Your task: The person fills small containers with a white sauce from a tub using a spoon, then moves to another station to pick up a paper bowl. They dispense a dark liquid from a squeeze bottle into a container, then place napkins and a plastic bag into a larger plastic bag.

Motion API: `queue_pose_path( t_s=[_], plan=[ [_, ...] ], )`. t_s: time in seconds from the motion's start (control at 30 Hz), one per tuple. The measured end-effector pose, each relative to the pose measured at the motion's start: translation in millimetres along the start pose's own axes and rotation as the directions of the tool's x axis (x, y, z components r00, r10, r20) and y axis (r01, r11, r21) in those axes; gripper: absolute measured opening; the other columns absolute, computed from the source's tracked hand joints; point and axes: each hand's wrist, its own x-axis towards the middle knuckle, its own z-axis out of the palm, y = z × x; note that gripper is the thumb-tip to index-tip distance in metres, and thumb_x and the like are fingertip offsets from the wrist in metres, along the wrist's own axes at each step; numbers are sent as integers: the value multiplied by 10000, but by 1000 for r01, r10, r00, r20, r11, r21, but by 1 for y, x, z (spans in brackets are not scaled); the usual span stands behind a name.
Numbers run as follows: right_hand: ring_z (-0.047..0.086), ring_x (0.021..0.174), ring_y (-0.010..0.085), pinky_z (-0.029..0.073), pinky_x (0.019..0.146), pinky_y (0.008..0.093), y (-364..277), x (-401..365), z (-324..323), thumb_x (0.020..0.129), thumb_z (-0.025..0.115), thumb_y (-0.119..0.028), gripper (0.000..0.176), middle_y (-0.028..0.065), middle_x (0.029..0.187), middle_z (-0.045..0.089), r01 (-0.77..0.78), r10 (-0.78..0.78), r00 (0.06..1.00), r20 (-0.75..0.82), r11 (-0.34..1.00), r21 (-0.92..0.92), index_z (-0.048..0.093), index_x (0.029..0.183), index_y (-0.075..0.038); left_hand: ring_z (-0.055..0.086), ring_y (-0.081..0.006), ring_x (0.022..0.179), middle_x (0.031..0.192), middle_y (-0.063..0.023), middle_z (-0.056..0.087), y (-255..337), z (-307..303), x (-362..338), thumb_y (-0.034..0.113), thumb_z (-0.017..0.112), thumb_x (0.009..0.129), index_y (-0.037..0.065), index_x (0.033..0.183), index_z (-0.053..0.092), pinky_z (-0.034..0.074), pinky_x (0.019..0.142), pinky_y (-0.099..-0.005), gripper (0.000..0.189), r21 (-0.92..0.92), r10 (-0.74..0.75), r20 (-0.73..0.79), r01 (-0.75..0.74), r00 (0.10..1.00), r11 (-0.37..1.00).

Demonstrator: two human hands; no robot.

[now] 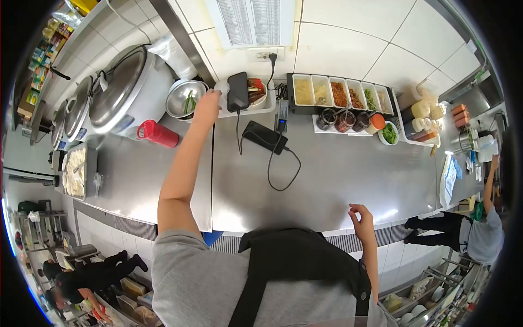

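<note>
My left hand (208,107) is stretched far forward, over the right rim of a metal bowl (175,101) and next to a white tray (255,110). Its fingers are bent together, and anything between them is too small to make out. Long green pods (189,103) lie in the bowl. Right of this hand a black phone-like device (238,91) stands upright with a cable. My right hand (362,220) hovers over the counter's front edge, fingers loosely curled, thumb apart, holding nothing.
A flat black device (265,137) with a looped cable lies on the steel counter (332,185). A red container (159,134) rests at left, beside large cookers (122,87). Topping trays (339,92) and sauce jars (345,121) stand behind. Co-workers (482,234) are at both sides.
</note>
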Motion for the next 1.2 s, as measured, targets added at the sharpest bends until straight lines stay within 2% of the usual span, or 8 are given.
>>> queue_pose_path(
  t_s=[0.23,0.33,0.4,0.6,0.7,0.9,1.03,1.2],
  plan=[
    [688,973,328,537,863,388,-6,9,2,909,709,-70,241,177,1026,701,45,-45,996,73,999,-5,688,1135,11,661,-426,978,1218,-183,589,15,-34,-10,19,803,737,39,1189,639,559,888,-479,482,-48,25,2,-25,1000,999],
    [685,972,339,537,855,387,-8,13,2,906,709,-62,230,175,1027,701,62,-60,994,92,998,-20,693,1124,8,684,-326,931,1142,-122,589,15,-43,-19,24,777,755,74,1241,637,577,877,-419,509,-130,105,-89,-116,990,985],
    [683,960,342,537,850,391,-13,18,7,906,710,-66,234,172,1019,701,91,-94,991,98,995,39,695,1130,1,700,-286,980,1186,-106,597,25,-55,-35,-10,736,799,56,1286,611,592,878,-393,506,-384,-11,-103,-29,995,923],
    [652,1063,317,514,918,375,-133,73,28,895,747,-98,310,149,1155,675,344,-388,911,141,903,259,701,1199,-52,714,-220,1043,1334,-130,606,107,-67,-130,-92,692,890,-22,1333,568,597,911,-332,465,-978,-158,17,49,987,201],
    [607,1107,311,489,930,386,-203,99,51,857,774,-98,381,140,1204,628,596,-630,777,-9,731,332,694,1229,-82,703,-251,1100,1329,-159,620,149,-54,-168,-115,675,897,-41,1353,554,585,954,-344,477,-996,-136,84,87,987,22],
    [555,943,259,458,796,378,-233,121,98,846,780,-95,258,88,991,565,696,-762,645,55,615,371,723,1096,-60,673,-222,1148,1309,-173,645,175,-40,-215,-98,699,893,-30,1364,580,581,973,-336,491,-992,-226,111,93,968,-88],
    [570,872,258,467,754,375,-230,116,119,833,770,-55,159,85,941,573,627,-752,641,153,628,461,724,985,-50,686,-224,1120,1309,-175,645,170,-31,-242,-68,717,897,-28,1366,581,581,970,-339,490,-967,-309,174,103,935,-233],
    [588,880,283,475,764,379,-223,112,127,768,770,-26,165,91,931,583,684,-741,659,131,662,306,698,914,-53,700,-203,1079,1283,-172,664,167,-18,-251,-24,753,885,-27,1348,587,583,940,-322,492,-973,-348,194,135,917,-186]
  ],
)
